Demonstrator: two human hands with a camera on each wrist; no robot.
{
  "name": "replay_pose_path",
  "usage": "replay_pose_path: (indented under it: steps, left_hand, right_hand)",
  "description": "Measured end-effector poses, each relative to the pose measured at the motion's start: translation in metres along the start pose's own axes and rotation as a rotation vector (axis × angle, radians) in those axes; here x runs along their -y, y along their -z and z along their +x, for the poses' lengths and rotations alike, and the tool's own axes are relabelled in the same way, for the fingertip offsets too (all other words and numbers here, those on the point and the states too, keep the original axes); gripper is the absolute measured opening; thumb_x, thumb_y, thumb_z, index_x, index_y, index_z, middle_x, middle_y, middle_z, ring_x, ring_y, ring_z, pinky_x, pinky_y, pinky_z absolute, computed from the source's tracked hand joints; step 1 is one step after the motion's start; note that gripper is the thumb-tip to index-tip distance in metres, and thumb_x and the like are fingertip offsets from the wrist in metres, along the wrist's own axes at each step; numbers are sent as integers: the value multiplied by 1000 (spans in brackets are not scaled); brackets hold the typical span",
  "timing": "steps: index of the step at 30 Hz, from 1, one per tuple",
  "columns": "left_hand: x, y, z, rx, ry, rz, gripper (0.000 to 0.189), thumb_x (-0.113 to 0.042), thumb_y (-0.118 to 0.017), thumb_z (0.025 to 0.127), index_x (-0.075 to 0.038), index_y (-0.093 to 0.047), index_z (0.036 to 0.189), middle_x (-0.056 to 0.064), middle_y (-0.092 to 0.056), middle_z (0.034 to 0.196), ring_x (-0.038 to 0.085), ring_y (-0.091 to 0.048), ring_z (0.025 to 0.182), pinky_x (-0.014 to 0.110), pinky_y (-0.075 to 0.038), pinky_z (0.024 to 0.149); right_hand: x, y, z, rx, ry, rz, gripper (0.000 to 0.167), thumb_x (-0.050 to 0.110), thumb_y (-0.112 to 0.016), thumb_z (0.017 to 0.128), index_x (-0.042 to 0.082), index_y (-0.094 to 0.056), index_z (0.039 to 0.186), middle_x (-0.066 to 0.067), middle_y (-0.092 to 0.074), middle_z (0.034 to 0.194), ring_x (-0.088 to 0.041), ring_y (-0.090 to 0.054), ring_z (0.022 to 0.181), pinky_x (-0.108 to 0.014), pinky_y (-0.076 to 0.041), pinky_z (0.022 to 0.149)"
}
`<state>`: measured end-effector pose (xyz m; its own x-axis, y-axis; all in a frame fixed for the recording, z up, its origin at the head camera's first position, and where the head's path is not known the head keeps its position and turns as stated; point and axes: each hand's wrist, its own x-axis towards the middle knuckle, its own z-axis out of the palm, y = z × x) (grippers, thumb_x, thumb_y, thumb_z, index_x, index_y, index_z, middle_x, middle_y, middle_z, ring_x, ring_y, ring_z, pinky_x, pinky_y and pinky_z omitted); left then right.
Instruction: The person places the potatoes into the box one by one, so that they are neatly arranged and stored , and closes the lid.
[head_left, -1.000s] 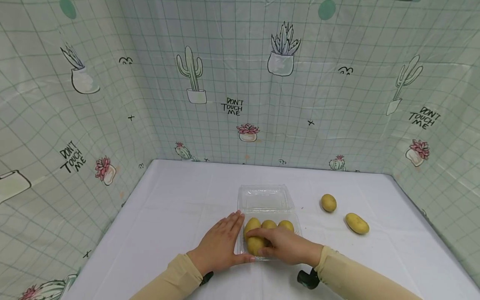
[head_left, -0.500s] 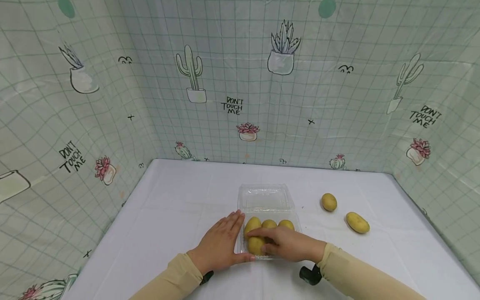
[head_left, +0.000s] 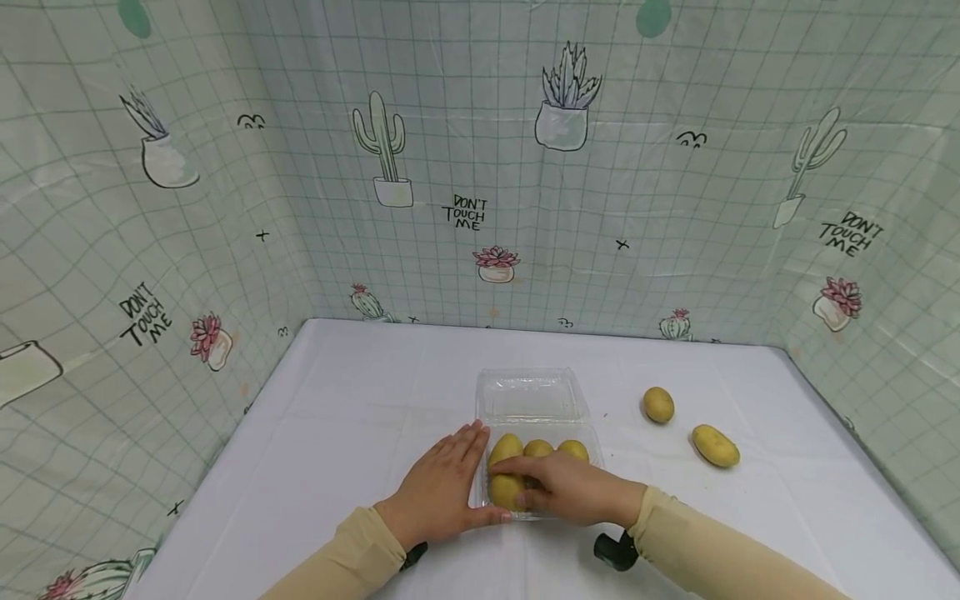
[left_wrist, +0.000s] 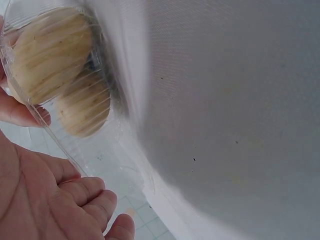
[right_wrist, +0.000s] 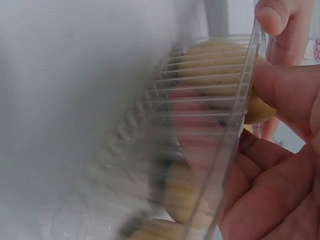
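A clear plastic clamshell box (head_left: 596,446) lies with its lid folded back, holding several potatoes. In its near left corner is one potato (head_left: 506,493), which my right hand (head_left: 573,490) grips between thumb and fingers; the right wrist view shows this potato (right_wrist: 212,65) through the ribbed wall. Three more potatoes form a row behind it: a left one (head_left: 506,450), a middle one (head_left: 537,447) and a right one (head_left: 573,450). My left hand (head_left: 438,487) rests along the box's left side, fingers straight, with its thumb at the near rim.
Two loose potatoes lie on the white table (head_left: 360,383) right of the box: a round one (head_left: 658,405) and a longer one (head_left: 716,446). The open lid (head_left: 531,395) extends toward the back. Cactus-print cloth (head_left: 480,167) hangs behind and at both sides.
The right hand and the potato in it have shifted slightly left within the box. The left hand, the box and the loose potatoes stay in place.
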<state>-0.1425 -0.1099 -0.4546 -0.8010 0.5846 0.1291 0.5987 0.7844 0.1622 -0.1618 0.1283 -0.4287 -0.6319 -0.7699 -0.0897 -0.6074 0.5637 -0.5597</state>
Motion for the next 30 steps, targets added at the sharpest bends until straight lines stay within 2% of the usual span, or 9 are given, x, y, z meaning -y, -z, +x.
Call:
replay_pose_path:
  steps: [11, 18, 21, 30]
  left_hand:
    - [0, 1, 0, 10, 10, -20, 108, -80, -48, 86, 2, -31, 154, 18, -31, 158, 30, -28, 146, 43, -26, 117]
    - [0, 1, 0, 13, 8, -18, 107, -79, -48, 86, 2, -31, 154, 18, -30, 159, 31, -28, 146, 43, -26, 117]
    - [1, 0, 0, 9, 8, -20, 107, -79, -49, 86, 3, -31, 154, 19, -31, 158, 31, -29, 146, 43, -26, 117]
    - [1, 0, 0, 6, 11, -30, 107, -78, -51, 86, 3, -32, 153, 19, -31, 158, 31, -28, 146, 42, -26, 117]
  right_hand:
    - [-2, 6, -7, -11, 2, 65, 47, 30, -64, 99, 22, -54, 144, 7, -60, 133, -6, -55, 114, -33, -49, 96]
    - [-2, 12, -13, -23, 8, 97, 48, 19, -67, 98, 16, -55, 143, 1, -67, 123, -11, -62, 112, -30, -53, 91]
    - [-4, 15, -17, -39, 23, 92, 47, 16, -68, 97, 15, -56, 142, 1, -69, 116, -12, -64, 104, -30, -54, 85]
    - [-16, 29, -39, -99, 18, 114, 48, 14, -66, 97, 15, -53, 144, -4, -68, 119, -10, -65, 97, -29, -55, 82]
